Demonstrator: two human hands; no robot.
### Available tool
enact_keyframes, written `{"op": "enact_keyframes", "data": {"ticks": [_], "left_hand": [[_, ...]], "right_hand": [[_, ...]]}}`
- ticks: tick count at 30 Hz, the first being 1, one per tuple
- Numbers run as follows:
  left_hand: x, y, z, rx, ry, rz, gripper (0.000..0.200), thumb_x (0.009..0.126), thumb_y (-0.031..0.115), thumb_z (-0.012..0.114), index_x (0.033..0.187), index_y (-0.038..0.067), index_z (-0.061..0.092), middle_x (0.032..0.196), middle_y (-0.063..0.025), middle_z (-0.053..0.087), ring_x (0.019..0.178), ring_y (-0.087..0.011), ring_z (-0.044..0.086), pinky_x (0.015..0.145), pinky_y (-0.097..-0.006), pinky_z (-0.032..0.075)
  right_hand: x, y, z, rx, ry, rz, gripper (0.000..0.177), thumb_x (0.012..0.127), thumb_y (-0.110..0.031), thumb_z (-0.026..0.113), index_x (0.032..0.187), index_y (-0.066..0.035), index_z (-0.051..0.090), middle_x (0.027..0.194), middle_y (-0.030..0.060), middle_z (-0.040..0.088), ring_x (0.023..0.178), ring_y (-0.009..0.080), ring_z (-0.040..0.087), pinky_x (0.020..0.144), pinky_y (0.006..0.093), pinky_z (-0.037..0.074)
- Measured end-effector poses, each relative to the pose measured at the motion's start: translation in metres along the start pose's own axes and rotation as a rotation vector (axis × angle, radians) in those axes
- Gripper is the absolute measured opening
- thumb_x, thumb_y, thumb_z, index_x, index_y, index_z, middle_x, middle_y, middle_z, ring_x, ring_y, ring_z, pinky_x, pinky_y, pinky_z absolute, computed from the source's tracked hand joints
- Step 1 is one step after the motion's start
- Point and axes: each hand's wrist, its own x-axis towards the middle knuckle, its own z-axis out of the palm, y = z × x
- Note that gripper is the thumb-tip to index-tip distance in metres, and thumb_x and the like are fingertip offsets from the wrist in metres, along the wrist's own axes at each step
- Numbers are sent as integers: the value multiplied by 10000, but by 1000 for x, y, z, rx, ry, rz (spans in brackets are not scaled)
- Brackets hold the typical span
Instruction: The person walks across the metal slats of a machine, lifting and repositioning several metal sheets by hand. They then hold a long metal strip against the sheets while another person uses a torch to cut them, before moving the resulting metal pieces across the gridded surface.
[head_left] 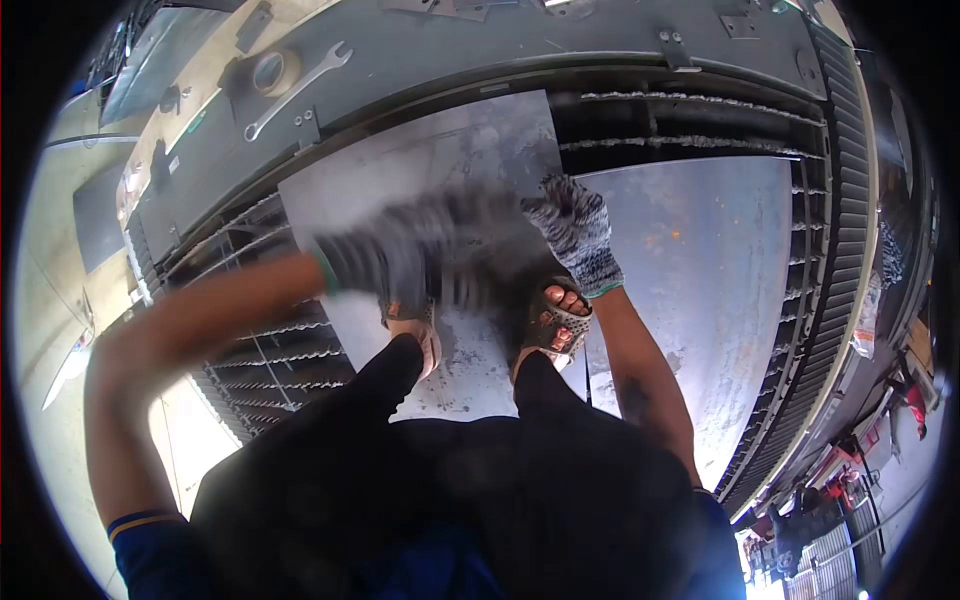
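Metal sheet (pixel 420 155) lies beneath the blurred left hand (pixel 385 245). Right hand (pixel 578 235) is at the sheet's edge. Neither grip is determinable.

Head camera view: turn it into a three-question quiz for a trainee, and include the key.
1. True or false: the wrench lies beside the tape roll.
2. What covers the right hand?
3. Which looks more blurred?
A) left hand
B) right hand

Key:
1. True.
2. A mottled glove.
3. A.
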Motion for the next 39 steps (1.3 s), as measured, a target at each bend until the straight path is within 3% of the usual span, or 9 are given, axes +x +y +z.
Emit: {"op": "enact_keyframes", "data": {"ticks": [8,11,15,18,20,23,26,33,39], "left_hand": [[-62,64,-10,-621,-628,-488,726,882,497,593,1438,84,372,1365,-225,481,1257,-373,475,1046,-438,384],[-56,39,-9,-836,-741,-635,641,870,383,643,1387,79,417,1166,-229,610,1099,-344,597,926,-391,491],[-7,6,67,-23,48,100,455,938,389,549,1244,53,520,1157,-203,619,1008,-300,624,813,-341,532],[76,28,121,-1438,75,-739,537,918,415,581,1202,-40,544,1071,-196,632,986,-264,602,835,-335,503],[110,61,76,-1712,75,-1022,374,940,289,569,1279,138,526,1110,-127,562,961,-256,562,842,-420,530],[143,80,170,-1085,509,-1140,477,879,365,615,1228,46,550,1170,-219,593,1076,-363,566,897,-456,467],[148,90,142,-981,541,-1209,507,893,396,581,1153,-39,582,1162,-278,599,1115,-410,555,933,-445,436],[196,73,243,-370,525,-747,297,956,261,448,1108,76,625,1097,-129,653,1022,-243,614,840,-354,476],[178,51,243,-1426,625,-778,377,1013,288,344,1289,66,473,1308,-128,502,1189,-235,495,1004,-334,393]], "right_hand": [[31,42,23,-174,-136,20,349,911,-122,577,1213,52,553,1149,149,646,982,210,643,871,312,550],[92,67,32,25,179,104,287,899,-248,565,1053,-16,636,928,205,660,826,338,646,684,410,516],[148,86,10,-770,71,-524,396,955,-223,468,1312,-54,496,1179,189,630,936,272,669,775,395,524],[149,8,-20,407,-325,662,466,953,-392,539,1263,-44,543,998,177,673,732,311,663,676,376,548],[150,53,-2,-143,-190,98,450,981,-390,481,1251,-37,550,1008,170,677,740,304,669,675,367,550],[141,0,-21,-460,-421,164,387,1014,-244,388,1297,-7,506,1159,148,649,912,271,670,791,348,543],[94,1,-33,-678,242,-580,350,971,-167,384,1255,-72,566,1063,168,670,899,287,666,799,393,522],[1,-57,-40,120,127,-283,263,882,-262,627,1018,-46,690,875,130,691,798,320,655,738,389,521],[-13,-10,-6,55,215,-345,294,769,-242,771,929,-16,671,917,154,685,847,301,679,791,355,552]]}}
